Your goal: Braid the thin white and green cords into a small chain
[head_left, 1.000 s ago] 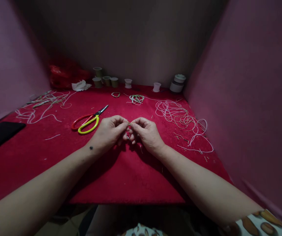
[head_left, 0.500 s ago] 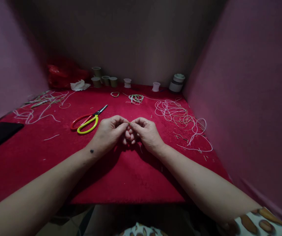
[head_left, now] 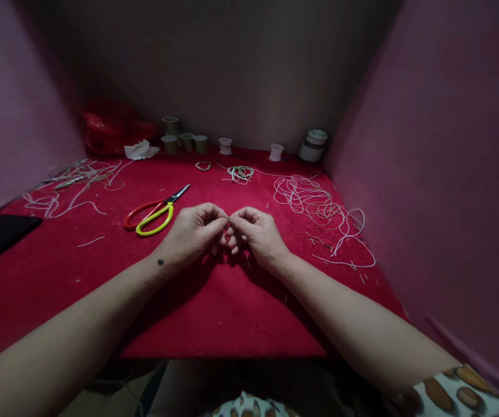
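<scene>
My left hand (head_left: 199, 231) and my right hand (head_left: 255, 233) meet tip to tip above the red cloth (head_left: 227, 324). Both pinch at one spot between the thumbs, and what they grip there is too small to make out. The other fingers curl beneath. Just left of my left hand lie scissors (head_left: 156, 217) with one red and one yellow handle, blades pointing up and right. Beyond my hands rest a small braided loop (head_left: 203, 166) and a bundle of pale and green cord (head_left: 240, 174).
Tangled cords lie at right (head_left: 303, 197) and left (head_left: 82, 179), with short cut bits by the right ones. A black flat object (head_left: 3, 238) sits at the left edge. Spools (head_left: 225, 146), a jar (head_left: 313, 146), white tissue (head_left: 141, 150) and a red bag (head_left: 114, 133) stand at the back.
The fingers curled under my left hand have shifted slightly left, and its wrist sits a touch higher. Both thumbs keep their pinch at the same spot.
</scene>
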Demonstrator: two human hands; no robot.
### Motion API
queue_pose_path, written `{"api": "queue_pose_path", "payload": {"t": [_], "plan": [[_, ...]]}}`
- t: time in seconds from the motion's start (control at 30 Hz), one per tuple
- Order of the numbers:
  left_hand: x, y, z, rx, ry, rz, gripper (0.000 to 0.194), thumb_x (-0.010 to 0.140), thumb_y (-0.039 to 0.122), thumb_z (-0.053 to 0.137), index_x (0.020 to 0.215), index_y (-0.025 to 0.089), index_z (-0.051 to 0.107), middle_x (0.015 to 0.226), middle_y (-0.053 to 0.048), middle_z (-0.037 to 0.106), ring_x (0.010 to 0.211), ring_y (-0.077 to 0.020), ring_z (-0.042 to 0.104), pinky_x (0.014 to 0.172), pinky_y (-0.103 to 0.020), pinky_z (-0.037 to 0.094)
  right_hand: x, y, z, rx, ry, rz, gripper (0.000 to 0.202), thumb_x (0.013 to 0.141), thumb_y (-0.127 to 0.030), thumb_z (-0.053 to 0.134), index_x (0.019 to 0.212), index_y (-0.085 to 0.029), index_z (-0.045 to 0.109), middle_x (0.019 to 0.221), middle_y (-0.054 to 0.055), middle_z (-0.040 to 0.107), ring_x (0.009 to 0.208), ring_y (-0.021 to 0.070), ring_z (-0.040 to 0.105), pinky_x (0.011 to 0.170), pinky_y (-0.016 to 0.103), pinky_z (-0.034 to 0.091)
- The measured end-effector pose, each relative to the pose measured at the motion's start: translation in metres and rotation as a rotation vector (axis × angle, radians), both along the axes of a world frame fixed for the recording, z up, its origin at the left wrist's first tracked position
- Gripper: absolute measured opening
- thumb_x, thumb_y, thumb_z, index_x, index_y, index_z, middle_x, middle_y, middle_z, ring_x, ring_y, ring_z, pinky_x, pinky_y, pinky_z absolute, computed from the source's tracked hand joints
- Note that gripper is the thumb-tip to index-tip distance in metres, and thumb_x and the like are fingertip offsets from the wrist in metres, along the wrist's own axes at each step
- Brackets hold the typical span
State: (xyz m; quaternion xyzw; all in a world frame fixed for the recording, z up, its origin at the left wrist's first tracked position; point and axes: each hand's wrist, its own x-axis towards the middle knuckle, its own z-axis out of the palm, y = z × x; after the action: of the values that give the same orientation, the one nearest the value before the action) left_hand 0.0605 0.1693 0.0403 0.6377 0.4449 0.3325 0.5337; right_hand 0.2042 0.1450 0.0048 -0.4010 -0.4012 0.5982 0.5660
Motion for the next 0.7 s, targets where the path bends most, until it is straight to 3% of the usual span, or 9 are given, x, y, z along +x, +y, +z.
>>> {"api": "queue_pose_path", "payload": {"t": [0.27,0.6,0.7], "plan": [[-0.001,0.004,0.002,0.041,0.093,-0.005,0.011,0.080,0.022,0.063,0.071,0.020,0.058,0.051,0.002,0.060,0.036,-0.0109,0.053,0.035,-0.020,0.040,0.000,0.001,-0.004,0.002,0.009,0.018,0.014,0.086,-0.024,0.065,0.077,-0.017,0.057,0.062,-0.003,0.064,0.046,0.0082,0.060,0.042,0.019,0.050],[-0.007,0.012,-0.013,0.261,0.191,-0.038,0.012,0.078,0.030,0.059,0.073,0.019,0.058,0.058,0.000,0.064,0.045,-0.0118,0.055,0.042,-0.021,0.041,-0.002,0.001,-0.003,-0.013,-0.004,0.028,0.013,0.088,-0.019,0.060,0.076,-0.016,0.056,0.060,-0.004,0.064,0.044,0.0078,0.059,0.040,0.018,0.051],[-0.007,0.013,-0.013,0.208,0.189,-0.045,0.012,0.078,0.030,0.060,0.074,0.019,0.057,0.061,-0.001,0.066,0.045,-0.0119,0.055,0.042,-0.021,0.041,-0.002,0.001,-0.003,-0.018,0.008,0.040,0.014,0.088,-0.019,0.060,0.075,-0.016,0.057,0.061,-0.004,0.064,0.044,0.0076,0.060,0.040,0.018,0.051]]}}
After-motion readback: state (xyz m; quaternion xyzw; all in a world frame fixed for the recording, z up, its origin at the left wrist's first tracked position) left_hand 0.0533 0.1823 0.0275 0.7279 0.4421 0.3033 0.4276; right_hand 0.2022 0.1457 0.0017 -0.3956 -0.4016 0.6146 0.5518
